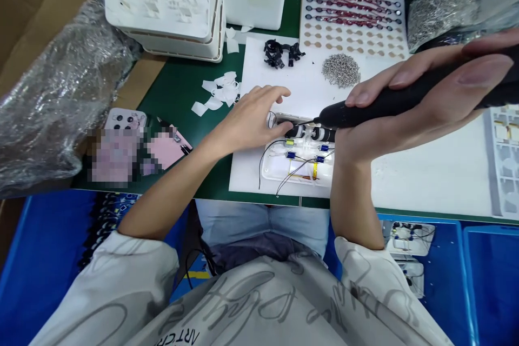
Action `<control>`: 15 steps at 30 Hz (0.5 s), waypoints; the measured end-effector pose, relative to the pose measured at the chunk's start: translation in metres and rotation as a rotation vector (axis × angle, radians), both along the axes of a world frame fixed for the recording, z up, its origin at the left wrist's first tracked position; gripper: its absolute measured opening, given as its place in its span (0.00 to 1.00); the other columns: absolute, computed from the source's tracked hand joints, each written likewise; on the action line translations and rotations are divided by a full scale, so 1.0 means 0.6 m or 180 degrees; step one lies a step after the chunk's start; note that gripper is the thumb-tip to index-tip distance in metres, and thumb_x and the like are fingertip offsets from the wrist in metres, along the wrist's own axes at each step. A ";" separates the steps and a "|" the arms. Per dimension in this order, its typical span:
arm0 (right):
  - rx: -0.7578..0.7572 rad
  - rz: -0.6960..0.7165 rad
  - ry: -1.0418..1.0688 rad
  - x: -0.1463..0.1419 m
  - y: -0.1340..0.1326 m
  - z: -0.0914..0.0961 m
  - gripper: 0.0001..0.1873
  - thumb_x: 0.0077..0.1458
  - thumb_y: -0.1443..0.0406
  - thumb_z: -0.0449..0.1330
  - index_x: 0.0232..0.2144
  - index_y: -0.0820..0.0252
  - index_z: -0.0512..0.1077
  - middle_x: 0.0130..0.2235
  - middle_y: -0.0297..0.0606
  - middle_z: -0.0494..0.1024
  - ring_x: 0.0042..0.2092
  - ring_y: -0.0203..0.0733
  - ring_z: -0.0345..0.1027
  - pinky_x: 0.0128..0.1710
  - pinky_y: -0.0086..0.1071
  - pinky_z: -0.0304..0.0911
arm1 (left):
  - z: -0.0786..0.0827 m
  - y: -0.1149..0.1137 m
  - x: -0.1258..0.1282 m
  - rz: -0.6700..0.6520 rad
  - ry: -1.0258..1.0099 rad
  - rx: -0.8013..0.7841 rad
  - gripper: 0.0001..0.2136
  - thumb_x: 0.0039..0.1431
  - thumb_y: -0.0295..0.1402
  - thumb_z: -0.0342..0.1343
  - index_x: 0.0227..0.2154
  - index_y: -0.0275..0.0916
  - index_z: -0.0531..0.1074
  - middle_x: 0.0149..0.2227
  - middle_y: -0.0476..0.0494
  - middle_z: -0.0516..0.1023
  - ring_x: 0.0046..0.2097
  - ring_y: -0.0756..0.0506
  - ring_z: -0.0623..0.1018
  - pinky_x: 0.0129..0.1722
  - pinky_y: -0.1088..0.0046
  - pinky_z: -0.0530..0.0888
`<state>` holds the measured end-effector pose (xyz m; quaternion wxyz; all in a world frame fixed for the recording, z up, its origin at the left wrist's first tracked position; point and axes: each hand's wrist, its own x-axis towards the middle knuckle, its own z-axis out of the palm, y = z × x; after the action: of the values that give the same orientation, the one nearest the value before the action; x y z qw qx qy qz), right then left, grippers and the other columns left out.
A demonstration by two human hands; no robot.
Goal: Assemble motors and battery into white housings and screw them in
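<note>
My right hand (421,92) is wrapped around a black electric screwdriver (365,111), held tilted with its bit pointing left and down. The bit's tip meets the upper edge of a white plastic housing (270,170), near black cylindrical parts (323,134). Inside the housing are small blue components (320,159), thin black wires and a strip of yellow tape (315,169). My left hand (255,119) is at the housing's upper left, thumb resting by a black part and fingers apart and curved. The right forearm hides the housing's right end.
Behind the housing lie a pile of small screws (341,70) and black plastic clips (279,54). A tray of red-wired parts (352,0) is at the back. White bins (162,5) and white paper pieces (219,91) sit left; blue crates (446,275) stand below the table edge.
</note>
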<state>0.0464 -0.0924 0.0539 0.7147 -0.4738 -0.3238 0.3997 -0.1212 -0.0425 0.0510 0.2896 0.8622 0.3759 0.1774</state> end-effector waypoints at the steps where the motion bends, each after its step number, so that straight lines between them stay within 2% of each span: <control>1: 0.0030 -0.0030 -0.0089 -0.004 -0.004 -0.001 0.22 0.66 0.46 0.59 0.51 0.55 0.69 0.31 0.30 0.68 0.32 0.32 0.76 0.23 0.21 0.63 | -0.007 0.011 0.006 -0.0166 0.0265 -0.0041 0.26 0.67 0.44 0.61 0.64 0.41 0.69 0.60 0.39 0.78 0.62 0.36 0.76 0.62 0.53 0.74; 4: 0.0413 -0.0390 -0.0434 0.000 -0.007 0.016 0.25 0.63 0.45 0.61 0.49 0.54 0.65 0.29 0.26 0.64 0.24 0.29 0.69 0.20 0.21 0.58 | -0.020 0.018 0.012 -0.0489 0.0466 -0.0103 0.25 0.71 0.46 0.56 0.66 0.41 0.70 0.62 0.40 0.79 0.64 0.35 0.76 0.66 0.53 0.72; 7: 0.1188 -0.0867 -0.0640 0.022 0.002 0.044 0.27 0.61 0.44 0.63 0.47 0.52 0.58 0.27 0.22 0.60 0.18 0.26 0.59 0.17 0.22 0.55 | -0.037 0.018 0.007 -0.0450 0.0454 -0.0405 0.31 0.67 0.54 0.57 0.67 0.44 0.69 0.65 0.42 0.77 0.65 0.36 0.77 0.64 0.58 0.74; 9: 0.1470 -0.0941 -0.0706 0.035 0.004 0.060 0.27 0.61 0.45 0.63 0.48 0.51 0.55 0.27 0.20 0.59 0.17 0.25 0.57 0.16 0.22 0.56 | -0.045 0.024 0.007 -0.0454 0.0578 -0.0501 0.33 0.65 0.58 0.56 0.67 0.47 0.69 0.66 0.43 0.77 0.66 0.34 0.76 0.64 0.58 0.75; 12: 0.1436 -0.0969 -0.0718 0.042 -0.003 0.069 0.28 0.62 0.45 0.61 0.51 0.49 0.52 0.29 0.20 0.61 0.17 0.26 0.58 0.15 0.24 0.58 | -0.036 0.030 0.011 -0.0464 0.0767 -0.0529 0.32 0.63 0.57 0.56 0.65 0.48 0.71 0.65 0.43 0.78 0.65 0.33 0.77 0.60 0.58 0.75; 15: 0.1376 -0.1008 -0.0696 0.036 -0.011 0.067 0.29 0.59 0.44 0.62 0.48 0.50 0.53 0.30 0.22 0.61 0.17 0.27 0.60 0.16 0.26 0.59 | -0.017 0.027 0.018 -0.0484 0.0880 -0.0473 0.26 0.64 0.54 0.56 0.59 0.47 0.74 0.61 0.43 0.81 0.59 0.34 0.80 0.51 0.60 0.76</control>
<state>0.0680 -0.0992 0.0941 0.8135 -0.3953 -0.3986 0.1515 -0.1102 -0.0265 0.0409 0.3106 0.8805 0.3580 0.0064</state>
